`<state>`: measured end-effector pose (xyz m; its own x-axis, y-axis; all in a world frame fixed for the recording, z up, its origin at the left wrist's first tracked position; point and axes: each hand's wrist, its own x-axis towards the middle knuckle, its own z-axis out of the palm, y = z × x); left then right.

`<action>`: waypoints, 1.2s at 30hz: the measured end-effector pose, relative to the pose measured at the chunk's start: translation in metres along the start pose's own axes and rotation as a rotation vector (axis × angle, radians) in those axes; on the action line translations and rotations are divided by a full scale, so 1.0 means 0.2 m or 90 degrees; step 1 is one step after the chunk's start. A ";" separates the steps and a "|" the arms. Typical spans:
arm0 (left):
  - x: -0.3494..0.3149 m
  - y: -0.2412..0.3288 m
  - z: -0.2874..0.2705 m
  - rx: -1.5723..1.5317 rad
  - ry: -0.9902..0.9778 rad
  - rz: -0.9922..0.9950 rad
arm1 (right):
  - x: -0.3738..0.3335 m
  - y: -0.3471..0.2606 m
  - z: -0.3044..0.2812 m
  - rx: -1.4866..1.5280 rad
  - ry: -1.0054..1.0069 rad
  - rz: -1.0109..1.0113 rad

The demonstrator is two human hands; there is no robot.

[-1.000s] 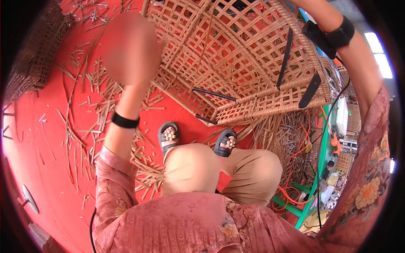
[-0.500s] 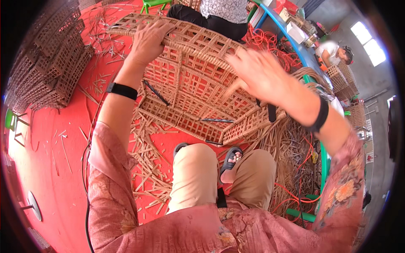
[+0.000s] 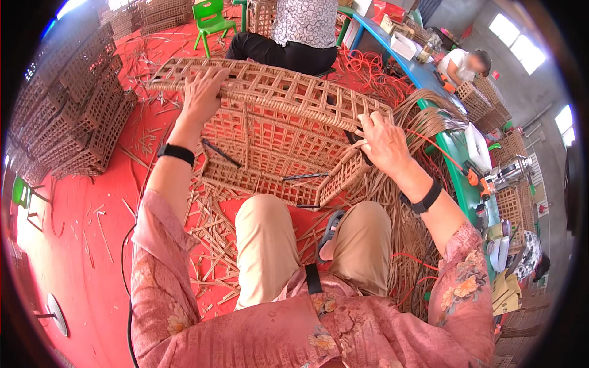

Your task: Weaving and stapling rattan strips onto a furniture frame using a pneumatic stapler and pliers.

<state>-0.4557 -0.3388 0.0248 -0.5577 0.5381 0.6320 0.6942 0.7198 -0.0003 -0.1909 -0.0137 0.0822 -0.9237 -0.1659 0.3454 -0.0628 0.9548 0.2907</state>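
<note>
A large open-weave wicker basket point(image 3: 288, 135) is tilted in front of me, its wrapped rim towards me and its lattice inside showing. My left hand point(image 3: 204, 95) is closed over the rim on the left side, thumb beneath. At the rim's right end my right hand point(image 3: 383, 142) has its fingers curled around the edge, beside a dark strip point(image 3: 358, 146). Short dark rods sit inside the basket, one at the left point(image 3: 222, 153) and another point(image 3: 305, 176) low in the middle. The basket's outer far side is hidden.
Stacked wicker baskets point(image 3: 73, 116) stand at the left. Cut strips point(image 3: 208, 239) litter the red floor, and long strands point(image 3: 392, 214) lie at the right. A green-edged bench point(image 3: 454, 178) carries a power tool point(image 3: 478, 179). One person point(image 3: 307, 27) sits ahead; another point(image 3: 464, 66) works beyond the bench.
My right hand, blurred above the rim before, has moved to its right end and now grips there. The left hand keeps its hold. My view has shifted, showing more of the bench.
</note>
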 end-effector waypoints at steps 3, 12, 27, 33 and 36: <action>-0.09 0.14 -0.07 0.032 0.021 -0.048 | -0.02 0.09 0.04 0.033 -0.007 0.034; -0.29 0.35 -0.18 0.148 0.029 -0.103 | 0.02 0.26 0.25 -0.060 0.065 0.040; -0.53 0.55 -0.33 0.185 0.013 -0.134 | -0.17 0.11 0.12 -0.024 0.256 -0.052; -0.57 0.57 -0.34 0.192 0.058 -0.112 | -0.25 -0.05 0.08 -0.056 0.021 0.181; -0.47 0.53 -0.31 0.178 0.077 -0.081 | -0.24 -0.03 0.04 -0.017 0.156 0.079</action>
<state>-0.3016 -0.3400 0.0126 -0.5626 0.3919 0.7279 0.4608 0.8797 -0.1175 -0.1482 -0.0095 0.0570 -0.8048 -0.1059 0.5841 0.0576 0.9654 0.2544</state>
